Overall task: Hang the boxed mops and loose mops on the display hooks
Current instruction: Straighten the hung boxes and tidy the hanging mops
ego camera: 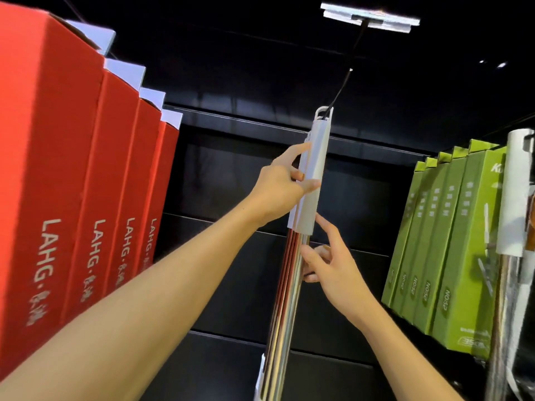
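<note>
Right at the fingers: your left hand [282,183] had its thumb laid across the front of the grey handle sleeve [314,172] with the other fingers curled round its far side, pinching the loose mop [292,285] near the top. Your right hand [330,264] sat lower, fingers loosely spread, the forefinger touching the sleeve's bottom edge and the thumb against the chrome pole [285,328] just beneath it, steadying more than clamping.

The mop hung upright between the two hands, and its white hanging loop [324,112] already had the black display hook [346,82] threaded through it, so you looked to be at the seating step for this one. More poles, red-tinted, were bunched just behind it on the same hook. Next, by my reading, called for sliding the loop back along the wire, then letting go gently so the pole would not swing.

Outward now: to the left, a row of red boxed mops [72,183] already hung, each spine reading "LAHG" followed by characters too blurred to make out. To the right, green boxed mops [451,241] showed "NO.52" low on their spines, with the rest unreadable. Another loose mop with a white sleeve [516,192] hung at the far right edge.
</note>
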The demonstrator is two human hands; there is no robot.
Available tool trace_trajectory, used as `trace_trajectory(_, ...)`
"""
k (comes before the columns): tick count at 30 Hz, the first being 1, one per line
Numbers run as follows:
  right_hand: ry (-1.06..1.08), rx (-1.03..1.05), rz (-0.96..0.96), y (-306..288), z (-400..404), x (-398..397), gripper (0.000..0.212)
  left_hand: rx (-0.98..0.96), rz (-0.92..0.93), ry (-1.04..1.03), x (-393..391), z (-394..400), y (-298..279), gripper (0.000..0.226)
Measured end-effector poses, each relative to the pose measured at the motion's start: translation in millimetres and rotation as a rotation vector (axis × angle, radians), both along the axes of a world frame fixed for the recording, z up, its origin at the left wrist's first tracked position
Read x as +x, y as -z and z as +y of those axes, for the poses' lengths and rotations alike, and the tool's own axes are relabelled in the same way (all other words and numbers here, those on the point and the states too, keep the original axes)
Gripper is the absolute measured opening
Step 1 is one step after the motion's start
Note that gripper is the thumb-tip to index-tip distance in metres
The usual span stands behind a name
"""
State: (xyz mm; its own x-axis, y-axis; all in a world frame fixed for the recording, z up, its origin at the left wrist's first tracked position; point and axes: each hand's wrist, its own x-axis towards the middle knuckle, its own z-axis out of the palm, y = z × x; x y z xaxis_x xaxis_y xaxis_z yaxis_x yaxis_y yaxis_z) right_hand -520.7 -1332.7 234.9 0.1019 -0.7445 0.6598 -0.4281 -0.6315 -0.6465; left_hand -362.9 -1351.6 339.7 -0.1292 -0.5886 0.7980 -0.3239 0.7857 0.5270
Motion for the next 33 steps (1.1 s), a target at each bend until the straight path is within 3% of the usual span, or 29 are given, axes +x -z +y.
trace_trajectory(3,0.131,-0.071,0.014,22.0,3.4,0.3,0.058,0.026,-0.089,-0.024,13.5,7.6,31.2,0.071)
trace_trajectory(6,0.308,-0.342,0.195,39.7,14.9,10.1,0.049,0.041,-0.169,-0.096,34.7,17.3,65.3,0.066)
trace_trajectory(9,0.21,-0.474,0.304,52.2,24.1,32.7,0.034,0.034,-0.206,-0.186,64.4,28.6,93.1,0.06)
trace_trajectory(15,0.021,-0.329,0.555,70.7,22.8,109.6,0.041,-0.094,-0.382,-0.506,146.4,62.9,122.9,0.052)
trace_trajectory(20,-0.161,-0.224,0.735,84.2,9.9,176.7,0.065,-0.47,-0.678,-0.93,235.7,92.8,138.8,0.055)
trace_trajectory(25,-0.334,-0.075,0.509,102.0,-2.9,240.9,0.081,-0.57,-0.529,-1.078,304.7,113.5,134.9,0.068)
trace_trajectory(33,-0.441,-0.063,-0.027,63.9,-4.3,326.6,0.094,-0.517,-0.37,-0.997,350.0,94.8,54.9,0.076)
